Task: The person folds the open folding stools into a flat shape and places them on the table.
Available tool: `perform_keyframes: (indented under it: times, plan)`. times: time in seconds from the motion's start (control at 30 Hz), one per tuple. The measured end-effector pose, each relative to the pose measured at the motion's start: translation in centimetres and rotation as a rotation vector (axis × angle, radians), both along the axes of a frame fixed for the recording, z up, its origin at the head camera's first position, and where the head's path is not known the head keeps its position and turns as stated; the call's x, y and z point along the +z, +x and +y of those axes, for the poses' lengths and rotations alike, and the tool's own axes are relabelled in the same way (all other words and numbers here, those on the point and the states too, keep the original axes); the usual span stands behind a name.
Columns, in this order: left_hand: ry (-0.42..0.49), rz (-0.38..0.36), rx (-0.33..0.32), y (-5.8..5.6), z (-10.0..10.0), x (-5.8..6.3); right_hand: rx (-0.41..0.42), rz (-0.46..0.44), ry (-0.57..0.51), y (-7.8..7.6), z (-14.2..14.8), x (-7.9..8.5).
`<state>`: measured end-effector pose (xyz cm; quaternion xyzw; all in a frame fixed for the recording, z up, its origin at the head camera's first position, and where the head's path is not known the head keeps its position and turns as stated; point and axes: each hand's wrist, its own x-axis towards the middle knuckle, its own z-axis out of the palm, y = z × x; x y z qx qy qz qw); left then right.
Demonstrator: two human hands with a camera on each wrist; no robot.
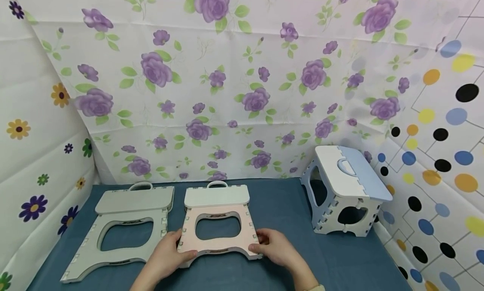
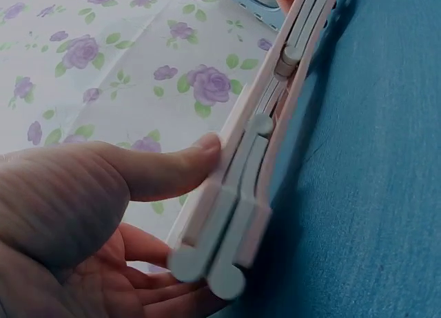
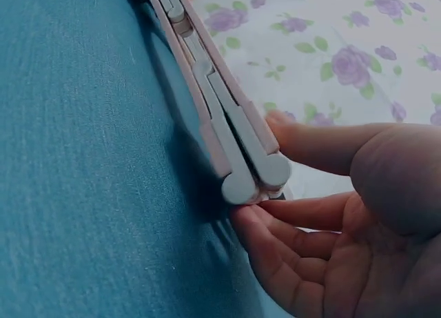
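A folded pink-and-white step stool (image 1: 221,244) lies flat in the middle of the blue cloth, its handle toward the back wall. My left hand (image 1: 166,254) grips its near left corner, thumb on the pink face and fingers round the side. At the near right corner my right hand (image 1: 277,245) pinches the stool, thumb above and fingertips under the edge. Both wrist views look along the folded legs, with the two layers (image 2: 234,173) close together and rounded grey feet (image 3: 272,170) at the ends. In the right wrist view, the near edge is tilted up from the cloth.
A folded pale grey-green step stool (image 1: 126,255) lies to the left, close to my left forearm. On the right a white-and-blue step stool (image 1: 334,169) stands unfolded. A flowered sheet (image 1: 234,93) hangs behind, and a dotted sheet (image 1: 435,190) borders the right side.
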<state>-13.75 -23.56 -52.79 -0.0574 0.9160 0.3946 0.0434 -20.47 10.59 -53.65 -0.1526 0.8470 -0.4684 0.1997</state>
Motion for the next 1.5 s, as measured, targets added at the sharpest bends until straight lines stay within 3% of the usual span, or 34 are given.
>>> perform_keyframes:
  times: [0.17,0.33,0.63,0.93,1.5]
  plan:
    - [-0.039,0.012,-0.033,0.1,0.6,0.1,0.057,0.050,0.049,0.3,-0.2,-0.1]
    - [-0.059,0.017,-0.028,0.0,0.9,-0.1,0.054,0.081,0.091,0.4,-0.3,-0.3]
    - [-0.066,0.017,-0.045,-0.1,0.9,-0.4,0.065,0.055,0.069,0.4,-0.3,-0.6]
    - [-0.104,-0.008,-0.059,-0.3,0.8,-0.5,0.037,0.120,0.076,0.4,-0.7,-1.0]
    - [-0.143,-0.007,-0.086,-0.4,0.8,-0.6,0.028,0.111,0.076,0.4,-0.8,-1.1]
